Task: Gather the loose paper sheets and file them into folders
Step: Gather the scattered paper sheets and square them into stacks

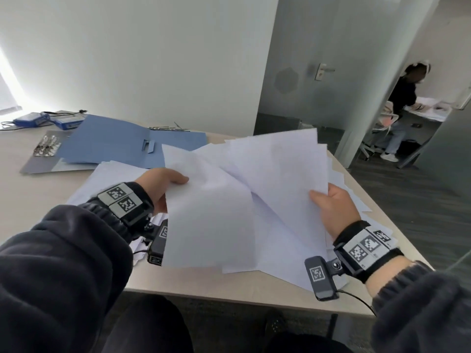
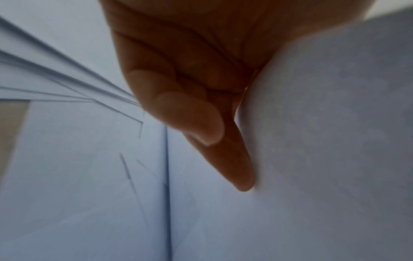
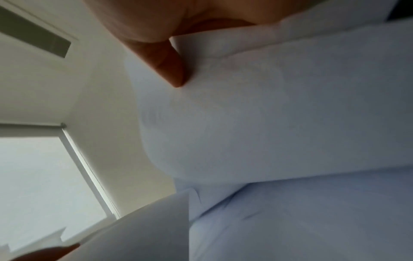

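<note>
A messy bundle of white paper sheets is lifted above the beige table. My left hand grips the bundle's left edge, thumb on top. In the left wrist view its fingers press the underside of the sheets. My right hand pinches the right edge, and its thumb lies on the paper. More loose sheets lie flat on the table under the bundle. An open blue folder lies beyond them at the back left.
Metal binder clips sit on a grey folder at the left. Two blue boxes with cables lie at the far left corner. The table's near edge is by my lap. Another person stands past the doorway.
</note>
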A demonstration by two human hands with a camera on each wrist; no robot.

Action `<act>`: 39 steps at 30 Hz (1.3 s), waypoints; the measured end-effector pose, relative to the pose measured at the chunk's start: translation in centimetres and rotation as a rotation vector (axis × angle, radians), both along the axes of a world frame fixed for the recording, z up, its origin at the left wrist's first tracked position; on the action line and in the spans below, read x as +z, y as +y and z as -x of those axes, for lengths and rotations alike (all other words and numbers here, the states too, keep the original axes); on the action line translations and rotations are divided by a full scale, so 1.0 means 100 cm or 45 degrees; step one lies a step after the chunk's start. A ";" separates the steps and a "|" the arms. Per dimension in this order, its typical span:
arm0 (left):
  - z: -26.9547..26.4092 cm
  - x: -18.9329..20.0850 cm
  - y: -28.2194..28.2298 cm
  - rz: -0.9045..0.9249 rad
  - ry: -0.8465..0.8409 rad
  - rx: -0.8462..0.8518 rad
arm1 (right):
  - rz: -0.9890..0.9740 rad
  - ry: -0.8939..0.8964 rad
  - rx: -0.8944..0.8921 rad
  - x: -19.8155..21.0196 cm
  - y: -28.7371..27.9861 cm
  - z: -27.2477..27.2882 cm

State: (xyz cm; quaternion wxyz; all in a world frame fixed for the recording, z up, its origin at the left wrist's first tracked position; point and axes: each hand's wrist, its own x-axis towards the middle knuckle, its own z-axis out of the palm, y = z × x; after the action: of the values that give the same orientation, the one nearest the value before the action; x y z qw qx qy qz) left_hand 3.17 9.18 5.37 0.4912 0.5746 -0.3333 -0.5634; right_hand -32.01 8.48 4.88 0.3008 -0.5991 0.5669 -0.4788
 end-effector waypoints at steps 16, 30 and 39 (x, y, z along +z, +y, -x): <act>0.019 -0.041 0.002 -0.145 0.101 -0.053 | 0.560 0.140 -0.058 0.057 0.004 -0.036; 0.011 -0.069 -0.002 -0.139 0.354 0.048 | -0.160 0.794 0.836 0.005 0.014 -0.040; -0.004 -0.077 -0.002 -0.203 0.134 -0.095 | -0.167 0.782 0.917 -0.008 0.017 -0.039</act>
State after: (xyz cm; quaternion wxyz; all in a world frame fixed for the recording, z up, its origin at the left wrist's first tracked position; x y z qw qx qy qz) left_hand 3.60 8.95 -2.34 0.4395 0.5687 -0.2823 -0.6354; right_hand -28.14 10.22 4.04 0.3032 -0.8510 0.4148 -0.1082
